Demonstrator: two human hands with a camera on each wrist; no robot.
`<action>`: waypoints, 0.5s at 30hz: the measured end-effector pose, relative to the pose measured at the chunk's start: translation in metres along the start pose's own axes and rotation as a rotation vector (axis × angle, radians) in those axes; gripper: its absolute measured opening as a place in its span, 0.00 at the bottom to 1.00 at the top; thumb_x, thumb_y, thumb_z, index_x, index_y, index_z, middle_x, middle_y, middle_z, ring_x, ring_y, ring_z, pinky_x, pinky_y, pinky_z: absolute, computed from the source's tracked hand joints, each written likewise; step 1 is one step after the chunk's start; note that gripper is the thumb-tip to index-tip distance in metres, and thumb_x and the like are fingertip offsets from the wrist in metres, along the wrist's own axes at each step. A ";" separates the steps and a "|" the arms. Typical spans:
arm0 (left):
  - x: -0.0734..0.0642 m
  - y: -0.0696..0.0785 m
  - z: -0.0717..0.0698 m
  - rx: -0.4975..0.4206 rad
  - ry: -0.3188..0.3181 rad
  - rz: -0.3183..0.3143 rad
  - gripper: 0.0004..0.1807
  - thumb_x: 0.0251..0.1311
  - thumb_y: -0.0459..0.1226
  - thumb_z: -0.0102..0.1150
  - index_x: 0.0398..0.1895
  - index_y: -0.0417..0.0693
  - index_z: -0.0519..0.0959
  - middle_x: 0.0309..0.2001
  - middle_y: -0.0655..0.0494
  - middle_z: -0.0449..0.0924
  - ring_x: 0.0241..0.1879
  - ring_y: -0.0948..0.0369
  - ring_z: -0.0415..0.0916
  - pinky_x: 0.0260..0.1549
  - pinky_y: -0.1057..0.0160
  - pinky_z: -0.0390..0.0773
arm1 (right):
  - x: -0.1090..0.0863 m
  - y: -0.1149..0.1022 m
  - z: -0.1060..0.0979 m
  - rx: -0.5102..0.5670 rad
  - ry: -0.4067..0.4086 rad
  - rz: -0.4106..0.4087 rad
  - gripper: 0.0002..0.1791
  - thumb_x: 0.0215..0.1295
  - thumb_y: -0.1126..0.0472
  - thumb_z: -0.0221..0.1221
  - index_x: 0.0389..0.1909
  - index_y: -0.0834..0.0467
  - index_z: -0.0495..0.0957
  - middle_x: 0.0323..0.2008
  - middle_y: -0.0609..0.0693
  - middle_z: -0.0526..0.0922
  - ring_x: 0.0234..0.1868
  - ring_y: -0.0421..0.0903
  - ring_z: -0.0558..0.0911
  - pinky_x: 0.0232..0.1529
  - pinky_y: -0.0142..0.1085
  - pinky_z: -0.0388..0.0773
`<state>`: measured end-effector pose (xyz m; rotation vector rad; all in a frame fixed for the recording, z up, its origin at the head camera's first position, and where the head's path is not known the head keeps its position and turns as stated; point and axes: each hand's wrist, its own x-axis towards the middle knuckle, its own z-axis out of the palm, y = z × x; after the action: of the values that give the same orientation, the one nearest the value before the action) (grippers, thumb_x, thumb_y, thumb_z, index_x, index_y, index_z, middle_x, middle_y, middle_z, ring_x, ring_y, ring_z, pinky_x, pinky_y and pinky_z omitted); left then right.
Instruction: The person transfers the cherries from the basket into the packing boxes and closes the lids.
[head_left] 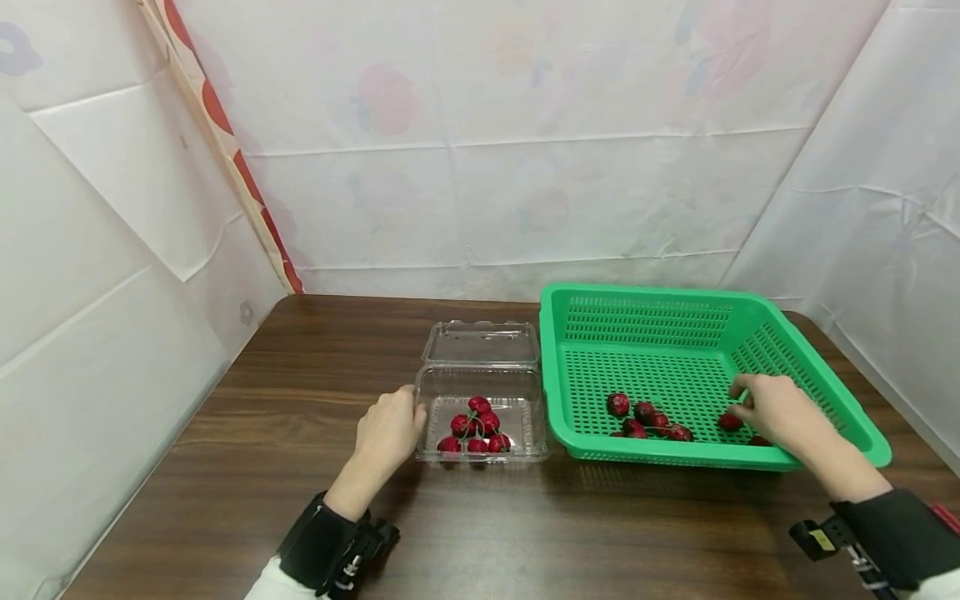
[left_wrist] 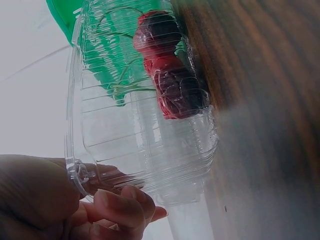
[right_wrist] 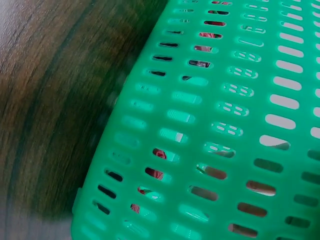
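My left hand (head_left: 392, 423) grips the left rim of a clear plastic clamshell box (head_left: 528, 417), its curled fingers (left_wrist: 122, 207) on the box's outer side. The box lid (head_left: 483, 343) lies folded back. Several red cherries (head_left: 487, 423) with green stems sit inside the box. My right hand (head_left: 783, 408) reaches over the near wall of a green basket (head_left: 825, 379), its thumb and forefinger apart beside a single dark red cherry (head_left: 730, 422). In the right wrist view the slotted basket wall (right_wrist: 150, 117) hides most of that hand.
More dark cherries (head_left: 660, 422) lie along the basket's near side, left of my right hand. Box and basket stand side by side on a brown wooden table (head_left: 337, 350). White sheeting (head_left: 480, 208) hangs behind and on both sides.
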<state>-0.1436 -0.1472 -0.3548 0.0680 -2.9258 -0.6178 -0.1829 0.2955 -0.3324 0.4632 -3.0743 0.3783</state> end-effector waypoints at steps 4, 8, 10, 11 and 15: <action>0.000 0.000 -0.001 0.001 0.004 0.007 0.14 0.56 0.34 0.52 0.43 0.33 0.75 0.24 0.45 0.76 0.13 0.58 0.64 0.10 0.61 0.62 | -0.001 0.000 0.000 0.014 0.033 -0.009 0.03 0.52 0.72 0.56 0.28 0.69 0.75 0.20 0.53 0.75 0.19 0.46 0.72 0.19 0.38 0.67; -0.001 0.001 -0.001 0.003 0.005 0.011 0.15 0.56 0.34 0.52 0.44 0.33 0.75 0.25 0.43 0.77 0.12 0.59 0.64 0.10 0.61 0.62 | -0.001 0.000 -0.001 0.008 0.058 0.003 0.02 0.52 0.73 0.55 0.25 0.69 0.75 0.21 0.53 0.75 0.20 0.45 0.70 0.22 0.40 0.68; 0.000 0.001 0.000 0.003 0.007 0.010 0.15 0.56 0.34 0.52 0.44 0.33 0.75 0.25 0.43 0.77 0.12 0.59 0.63 0.09 0.62 0.61 | -0.001 0.000 -0.001 0.009 0.057 0.014 0.02 0.52 0.73 0.55 0.24 0.69 0.75 0.21 0.53 0.74 0.20 0.46 0.69 0.22 0.41 0.68; 0.000 0.001 0.000 0.003 0.007 0.009 0.15 0.56 0.34 0.52 0.44 0.33 0.75 0.25 0.44 0.77 0.12 0.59 0.63 0.09 0.62 0.61 | -0.001 0.000 -0.001 0.009 0.056 0.017 0.02 0.52 0.73 0.56 0.24 0.69 0.75 0.21 0.54 0.75 0.21 0.46 0.70 0.22 0.41 0.69; 0.000 0.001 -0.001 0.001 0.009 0.008 0.15 0.56 0.34 0.52 0.44 0.33 0.75 0.23 0.44 0.76 0.11 0.59 0.63 0.09 0.62 0.60 | -0.001 0.001 -0.002 0.024 0.028 0.042 0.02 0.51 0.73 0.57 0.24 0.69 0.76 0.21 0.54 0.75 0.21 0.47 0.71 0.22 0.42 0.69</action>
<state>-0.1431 -0.1468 -0.3539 0.0587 -2.9161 -0.6132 -0.1824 0.2968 -0.3302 0.3916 -3.0599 0.4191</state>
